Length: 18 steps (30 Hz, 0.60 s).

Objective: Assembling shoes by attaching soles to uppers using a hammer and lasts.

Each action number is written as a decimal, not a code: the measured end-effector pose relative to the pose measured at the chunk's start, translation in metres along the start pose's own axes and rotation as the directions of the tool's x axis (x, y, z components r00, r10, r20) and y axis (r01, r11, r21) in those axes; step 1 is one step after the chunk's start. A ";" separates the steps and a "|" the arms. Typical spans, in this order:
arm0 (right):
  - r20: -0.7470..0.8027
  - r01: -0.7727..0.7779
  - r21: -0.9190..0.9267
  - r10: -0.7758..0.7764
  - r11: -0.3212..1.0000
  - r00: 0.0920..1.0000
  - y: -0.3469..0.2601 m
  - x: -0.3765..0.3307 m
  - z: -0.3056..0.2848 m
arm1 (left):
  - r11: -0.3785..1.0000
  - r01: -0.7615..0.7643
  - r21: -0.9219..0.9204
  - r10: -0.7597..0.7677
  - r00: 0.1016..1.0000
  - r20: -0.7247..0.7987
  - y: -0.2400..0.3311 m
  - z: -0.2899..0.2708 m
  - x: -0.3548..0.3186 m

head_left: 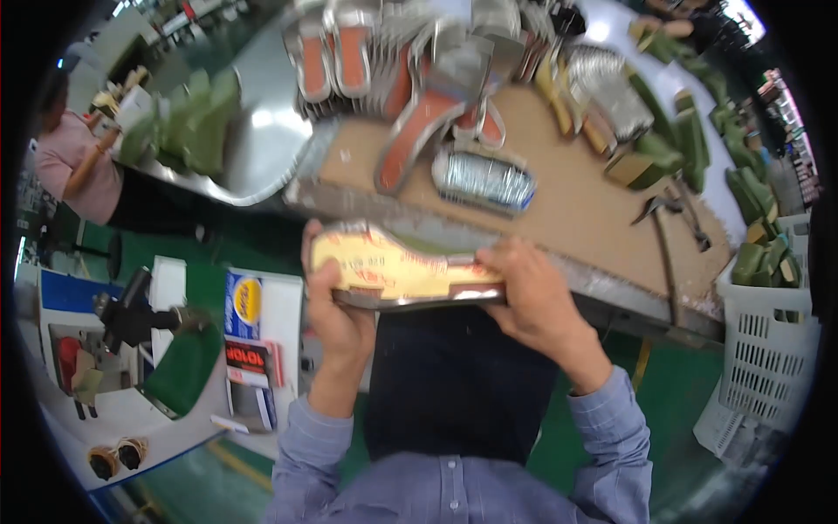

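Both of my hands grip a shoe sole piece [375, 266] held level in front of me, just off the near edge of the bench. Its upturned face is pale yellow with red print, and a shiny silver rim runs along the near side. Green material, perhaps a shoe last, shows behind its narrow middle. My left hand [339, 319] is closed round the wide left end, thumb on the face. At the right end, my right hand [537, 301] is closed with its thumb on top. The underside is hidden.
A hammer [665, 262] lies on the brown bench board [576, 218], near a silver-wrapped block [484, 182]. Silver-edged reddish insoles [353, 65] are stacked behind. Green shoe lasts [690, 144] lie rightward, above a white basket [768, 336]. Boxes [249, 362] stand left; a co-worker [83, 170] is farther off.
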State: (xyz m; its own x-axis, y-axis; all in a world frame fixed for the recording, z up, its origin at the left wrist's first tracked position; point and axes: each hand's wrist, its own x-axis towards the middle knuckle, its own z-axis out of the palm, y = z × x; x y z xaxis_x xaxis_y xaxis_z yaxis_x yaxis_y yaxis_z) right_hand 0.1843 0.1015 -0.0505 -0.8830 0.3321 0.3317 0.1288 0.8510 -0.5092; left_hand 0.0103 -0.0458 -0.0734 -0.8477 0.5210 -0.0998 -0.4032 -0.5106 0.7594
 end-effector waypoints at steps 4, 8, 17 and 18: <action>-0.031 -0.010 -0.091 0.007 0.996 0.999 0.000 -0.004 0.013 | 0.767 -0.310 0.562 0.222 0.950 0.222 0.012 -0.021 0.026; -0.065 -0.009 -0.101 0.002 0.995 0.998 -0.003 -0.006 0.012 | 0.413 -0.707 0.575 0.026 0.640 0.768 0.030 0.069 0.052; -0.089 -0.079 -0.071 0.073 0.994 0.993 -0.013 -0.013 0.018 | -0.229 -0.849 0.477 -0.459 0.526 0.716 -0.091 0.131 0.122; -0.100 -0.066 -0.067 0.059 0.996 0.993 -0.014 -0.014 0.018 | -0.215 -0.857 0.468 -0.486 0.509 0.710 -0.089 0.131 0.122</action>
State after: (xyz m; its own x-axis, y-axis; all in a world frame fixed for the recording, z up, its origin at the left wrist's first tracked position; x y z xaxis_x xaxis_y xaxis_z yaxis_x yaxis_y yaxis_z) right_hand 0.1868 0.0779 -0.0625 -0.8243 0.4208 0.3788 0.2166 0.8525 -0.4758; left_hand -0.0120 0.1525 -0.0687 0.0090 0.9993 0.0362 0.9748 -0.0169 0.2226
